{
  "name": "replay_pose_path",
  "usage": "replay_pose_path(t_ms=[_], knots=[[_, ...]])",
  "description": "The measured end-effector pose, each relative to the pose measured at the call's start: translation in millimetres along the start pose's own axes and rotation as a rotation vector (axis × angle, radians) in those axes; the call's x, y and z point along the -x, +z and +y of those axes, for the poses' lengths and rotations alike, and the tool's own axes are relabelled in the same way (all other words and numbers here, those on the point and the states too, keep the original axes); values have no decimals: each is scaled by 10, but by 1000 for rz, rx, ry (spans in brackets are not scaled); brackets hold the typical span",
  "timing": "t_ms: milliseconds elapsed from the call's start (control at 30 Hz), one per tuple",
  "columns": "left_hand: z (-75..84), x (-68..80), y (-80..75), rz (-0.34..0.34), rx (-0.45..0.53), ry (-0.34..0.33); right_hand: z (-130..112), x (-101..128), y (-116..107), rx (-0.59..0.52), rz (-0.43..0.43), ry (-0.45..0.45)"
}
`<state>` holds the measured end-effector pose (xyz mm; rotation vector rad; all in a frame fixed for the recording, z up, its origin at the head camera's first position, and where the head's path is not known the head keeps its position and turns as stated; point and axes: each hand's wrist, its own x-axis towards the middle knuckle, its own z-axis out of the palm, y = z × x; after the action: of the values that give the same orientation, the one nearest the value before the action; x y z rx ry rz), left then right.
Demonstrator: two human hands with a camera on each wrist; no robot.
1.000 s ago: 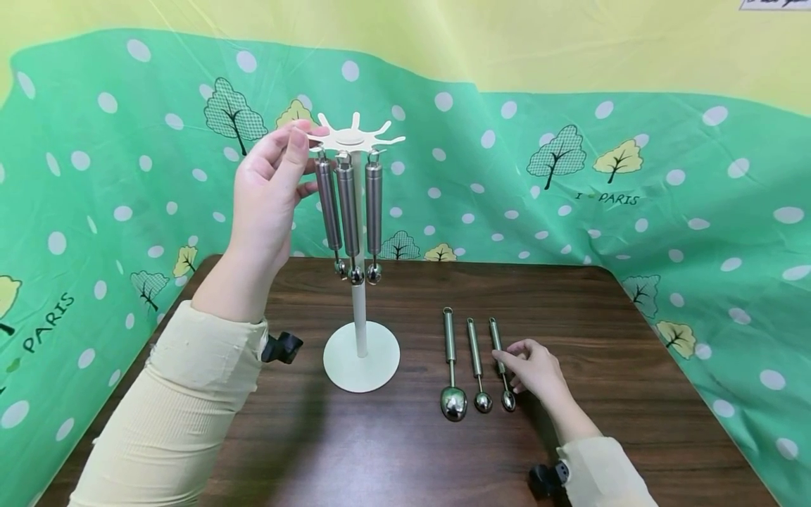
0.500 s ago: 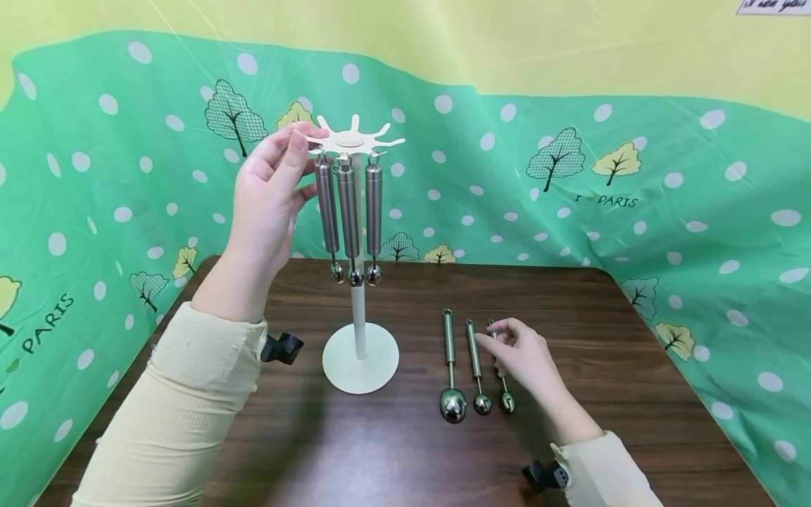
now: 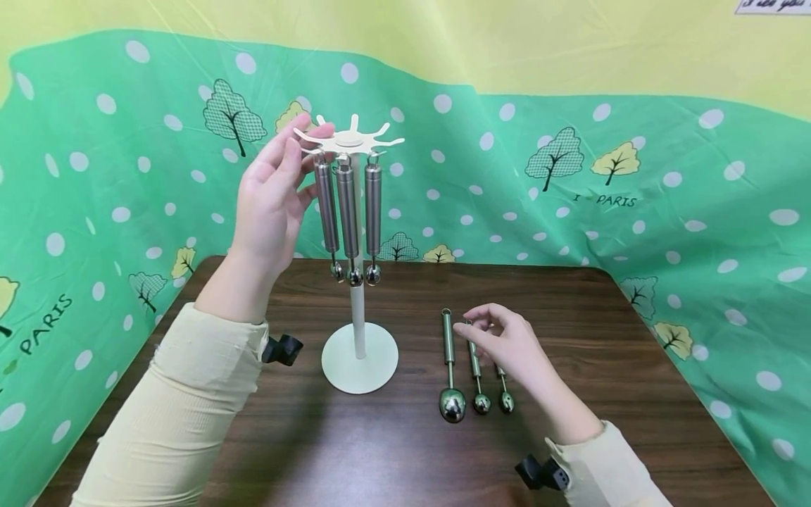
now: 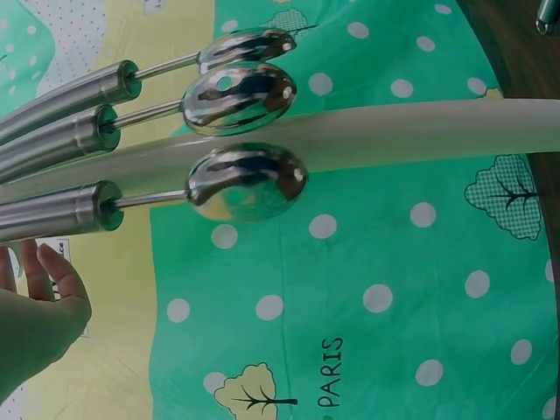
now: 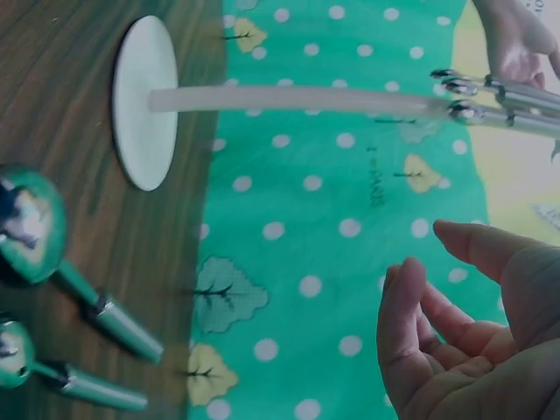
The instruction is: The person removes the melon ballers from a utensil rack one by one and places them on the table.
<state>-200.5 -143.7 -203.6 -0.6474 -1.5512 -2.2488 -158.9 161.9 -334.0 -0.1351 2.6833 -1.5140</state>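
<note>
A white stand [image 3: 358,310] with a round base carries a ring of prongs [image 3: 349,139] at its top. From it hang three metal scoops [image 3: 346,211], their shiny bowls [image 4: 247,182] lowest. My left hand [image 3: 269,190] is raised at the prongs, fingers behind one of them and thumb in front, apart from it. Three more scoops lie side by side on the table: a large one [image 3: 452,405], a smaller one [image 3: 481,403] and another [image 3: 506,401]. Above the two smaller handles, partly hiding them, hovers my right hand [image 3: 510,345]. Its thumb and fingers [image 5: 404,315] are parted and hold nothing.
The dark wooden table [image 3: 393,451] ends in front of a green and yellow printed cloth [image 3: 481,162] that rises behind it and along both sides. A black camera mount sits at each wrist, such as the right one [image 3: 538,473].
My right hand has moved left and away from me, off the rightmost scoop's handle. The left thumb has come away from the prong it pinched, and the hanging scoops have swayed slightly.
</note>
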Motion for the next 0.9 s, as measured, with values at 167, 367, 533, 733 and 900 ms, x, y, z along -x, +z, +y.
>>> replay_pose_path(t_ms=[167,367,533,733,900], knots=[[-11,3,10,2,-52,22,-144,-13,20,-51,-38,-48],[-7,2,11,5,-153,65,-321,-64,21,-36,-61,-113],[-13,3,27,18,-176,90,-476,-129,24,-37,-70,-156],[-33,4,30,46,-214,105,-664,-208,54,-104,-79,-189],[-25,14,37,60,-223,113,-836,-241,51,-121,-89,-212]])
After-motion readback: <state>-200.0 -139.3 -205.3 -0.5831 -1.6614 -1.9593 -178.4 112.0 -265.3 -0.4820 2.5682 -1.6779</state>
